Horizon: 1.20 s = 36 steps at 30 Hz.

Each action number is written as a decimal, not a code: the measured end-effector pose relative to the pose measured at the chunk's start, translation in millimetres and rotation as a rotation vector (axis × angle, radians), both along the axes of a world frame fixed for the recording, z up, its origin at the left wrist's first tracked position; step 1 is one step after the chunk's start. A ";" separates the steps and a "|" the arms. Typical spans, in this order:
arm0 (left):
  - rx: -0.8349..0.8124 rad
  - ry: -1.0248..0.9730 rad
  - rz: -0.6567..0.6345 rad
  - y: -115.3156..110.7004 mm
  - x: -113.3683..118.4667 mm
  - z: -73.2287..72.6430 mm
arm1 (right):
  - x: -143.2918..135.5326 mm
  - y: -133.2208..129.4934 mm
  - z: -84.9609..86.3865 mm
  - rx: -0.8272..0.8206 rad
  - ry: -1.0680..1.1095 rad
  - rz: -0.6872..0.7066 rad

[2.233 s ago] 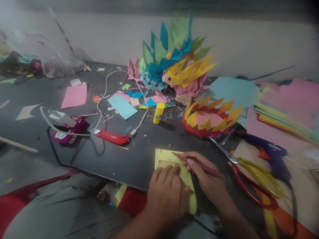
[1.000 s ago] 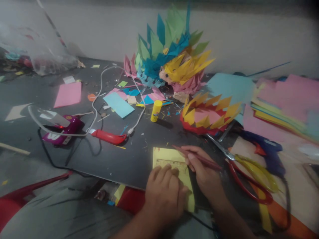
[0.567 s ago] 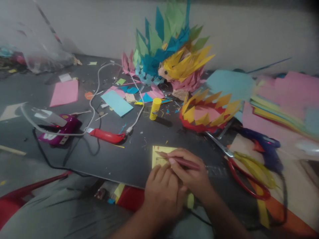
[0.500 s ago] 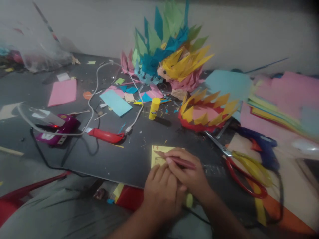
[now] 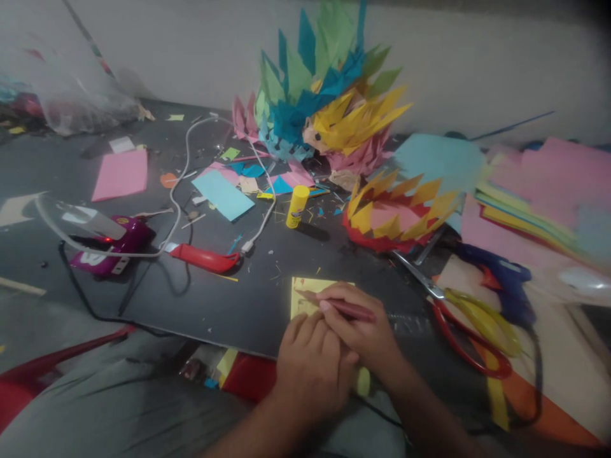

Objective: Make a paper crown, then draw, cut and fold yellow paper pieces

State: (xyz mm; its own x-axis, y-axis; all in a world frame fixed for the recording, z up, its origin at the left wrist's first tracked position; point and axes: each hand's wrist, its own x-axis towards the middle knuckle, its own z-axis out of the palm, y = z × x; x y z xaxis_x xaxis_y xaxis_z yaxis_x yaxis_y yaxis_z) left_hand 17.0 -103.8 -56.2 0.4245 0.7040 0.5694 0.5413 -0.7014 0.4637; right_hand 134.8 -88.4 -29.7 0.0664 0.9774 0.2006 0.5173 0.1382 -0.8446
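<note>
My right hand [image 5: 360, 321] is closed around a reddish-brown pen [image 5: 351, 310], its tip low over the upper left of a small yellow paper [image 5: 305, 285]. Small red and dark marks show on the paper. My left hand [image 5: 312, 359] lies across the paper's lower part near the table edge, fingers curled and together, holding it down. The two hands touch, and they hide most of the sheet. Beyond the paper a yellow glue stick [image 5: 298, 207] stands upright. To the right are scissors [image 5: 432, 292] with red and yellow handles.
A red and yellow paper ring [image 5: 382, 238] sits behind the scissors. At the back stands a spiky coloured-paper figure [image 5: 329, 95]. A blue glue gun [image 5: 501, 280] and stacked coloured sheets [image 5: 548, 172] lie right. Leftward are a purple device [image 5: 114, 245], a white cable [image 5: 179, 197] and a red-handled tool [image 5: 205, 257].
The view has shifted very slightly. Both hands, the pen and the paper keep nearly the same places.
</note>
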 end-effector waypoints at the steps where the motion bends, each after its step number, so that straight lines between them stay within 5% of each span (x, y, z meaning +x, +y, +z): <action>1: 0.000 0.002 0.000 -0.1 -0.1 0.0 | -0.1 -0.3 0.7 -0.008 -0.002 -0.001; 19: -0.033 0.000 -0.015 -1.2 -0.3 -3.3 | 0.4 -3.1 -3.2 0.046 0.055 -0.205; 27: -0.051 -0.012 -0.018 -1.3 -0.4 -2.6 | 4.4 -7.5 -11.3 0.003 0.495 -0.319; 32: -0.060 -0.003 -0.024 -1.8 -0.5 -2.6 | 6.9 -0.5 -3.0 0.010 0.900 -0.318; 36: -0.061 -0.002 -0.026 -2.2 -0.6 -3.0 | 7.5 1.6 4.6 -0.034 0.968 -0.336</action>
